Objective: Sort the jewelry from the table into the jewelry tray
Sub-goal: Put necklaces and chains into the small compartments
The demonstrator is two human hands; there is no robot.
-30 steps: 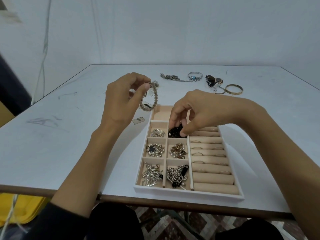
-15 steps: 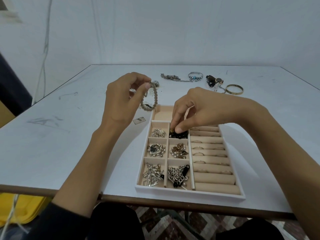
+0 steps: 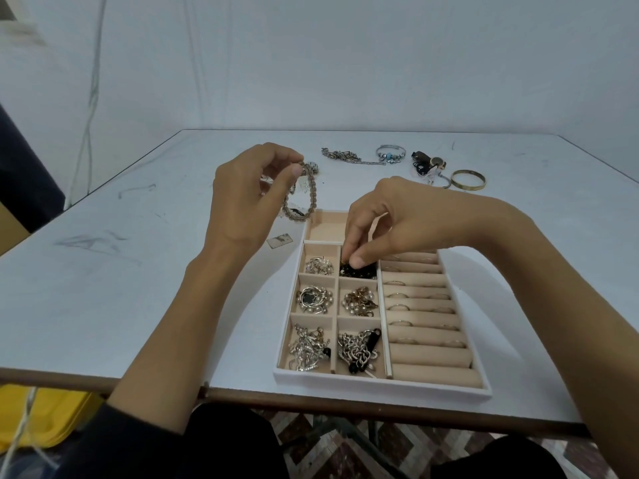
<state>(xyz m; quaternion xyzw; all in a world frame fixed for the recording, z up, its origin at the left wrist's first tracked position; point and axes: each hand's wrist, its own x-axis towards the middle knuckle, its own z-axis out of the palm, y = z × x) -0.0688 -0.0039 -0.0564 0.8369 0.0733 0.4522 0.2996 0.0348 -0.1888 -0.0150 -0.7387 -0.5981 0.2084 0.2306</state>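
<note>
A white jewelry tray (image 3: pixel 380 382) with beige compartments sits at the table's front edge. My right hand (image 3: pixel 390 219) reaches into a compartment in the second column, its thumb and fingertips pinching black beaded jewelry (image 3: pixel 359 271) there. My left hand (image 3: pixel 245 202) hovers above the table left of the tray and pinches a braided tan bracelet (image 3: pixel 301 202) that hangs down. Other compartments hold silver and gold pieces. Rings sit in the roll slots (image 3: pixel 418 305) on the right.
At the far side of the table (image 3: pixel 103 288) lie a silver chain (image 3: pixel 345 156), a charm bangle (image 3: pixel 390 154), a dark watch-like piece (image 3: pixel 428 164) and a gold bangle (image 3: pixel 468 180). A small tag (image 3: pixel 279 240) lies left of the tray. A yellow bin (image 3: pixel 41 413) stands below the table.
My right hand has lowered the black beaded piece into its compartment and its fingers have shifted on it. My left hand still holds the bracelet in the same place.
</note>
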